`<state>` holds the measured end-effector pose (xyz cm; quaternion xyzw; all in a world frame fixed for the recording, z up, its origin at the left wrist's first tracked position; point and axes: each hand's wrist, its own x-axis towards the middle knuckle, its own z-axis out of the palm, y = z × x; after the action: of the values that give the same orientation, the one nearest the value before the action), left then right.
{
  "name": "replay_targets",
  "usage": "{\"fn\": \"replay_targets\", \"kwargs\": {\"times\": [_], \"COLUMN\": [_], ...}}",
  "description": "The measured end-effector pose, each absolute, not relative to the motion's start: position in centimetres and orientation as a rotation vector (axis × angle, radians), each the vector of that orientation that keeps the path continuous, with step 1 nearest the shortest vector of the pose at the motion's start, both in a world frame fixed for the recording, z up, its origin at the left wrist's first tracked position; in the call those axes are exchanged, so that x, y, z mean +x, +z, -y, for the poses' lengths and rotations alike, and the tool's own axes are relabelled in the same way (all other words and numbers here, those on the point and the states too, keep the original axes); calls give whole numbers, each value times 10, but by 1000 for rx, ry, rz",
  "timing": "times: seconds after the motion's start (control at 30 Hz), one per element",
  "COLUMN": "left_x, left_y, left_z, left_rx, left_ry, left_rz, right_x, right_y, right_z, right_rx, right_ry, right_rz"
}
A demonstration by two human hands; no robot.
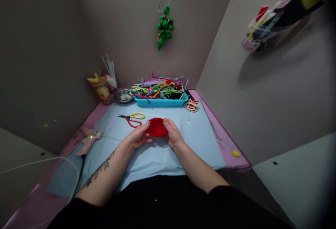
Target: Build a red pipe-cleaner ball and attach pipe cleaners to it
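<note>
Over the blue sheet (168, 157), both hands (138, 137) (173, 133) grip a red piece (156, 127) by its sides — vivid, oval in outline.

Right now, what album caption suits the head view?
Left fingers and right fingers hold a red rounded piece near scissors.

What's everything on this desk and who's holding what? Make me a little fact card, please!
Left hand: holds one side of the red piece
Right hand: holds the other side
Scissors: one yellow handle, one red, lying beyond the left hand
Glue gun: at the left, with a green light on
Tray: blue, at the back, heaped with colourful pipe cleaners
Sheet: light blue, under the hands
Yellow disc: near the desk's right edge
Hanging up: a green bunch
</note>
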<state>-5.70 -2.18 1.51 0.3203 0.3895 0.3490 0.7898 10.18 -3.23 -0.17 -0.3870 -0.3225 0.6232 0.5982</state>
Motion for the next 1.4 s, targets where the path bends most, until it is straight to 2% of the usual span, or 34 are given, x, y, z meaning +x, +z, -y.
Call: {"fn": "replay_targets", "kwargs": {"times": [0.47,0.73,1.0,1.4], "left_x": [-56,-44,-46,-45], "left_y": [11,3,2,9], "left_z": [20,21,19,24], "left_rx": [733,1129,1000,849], "left_ry": [737,1111,1021,885], "left_rz": [-937,-1023,-977,-913], "right_x": [105,102,102,102], "right_y": [-9,-13,-6,-6], "right_z": [34,27,31,29], "right_rx": [-939,-1038,-1016,-1006], "right_ry": [1259,1220,1375,1392], "right_rz": [1106,1121,957,799]}}
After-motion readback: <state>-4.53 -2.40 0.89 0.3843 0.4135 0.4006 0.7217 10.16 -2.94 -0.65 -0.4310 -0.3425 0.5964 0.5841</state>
